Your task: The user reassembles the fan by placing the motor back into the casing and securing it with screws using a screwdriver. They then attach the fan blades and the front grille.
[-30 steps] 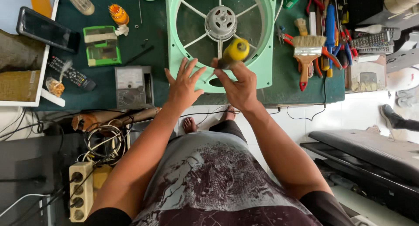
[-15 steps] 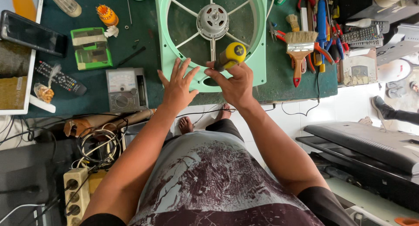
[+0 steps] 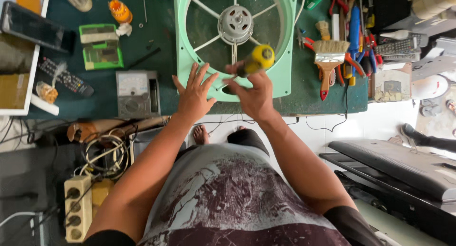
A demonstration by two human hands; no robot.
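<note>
Right hand closed round yellow-handled screwdriver; left hand open, fingers spread flat on fan frame.

Shaft is hidden behind the right fingers, so tip contact cannot be confirmed; it points down at the frame's near edge, just under the grip. Pale green frame lies flat on the green bench mat, motor bare at the hub beyond the handle, no blade or grille fitted: judged mid-job, still at the screw stage. Left of the open hand sits an analog multimeter; right of the grip, a paintbrush and pliers.
</note>
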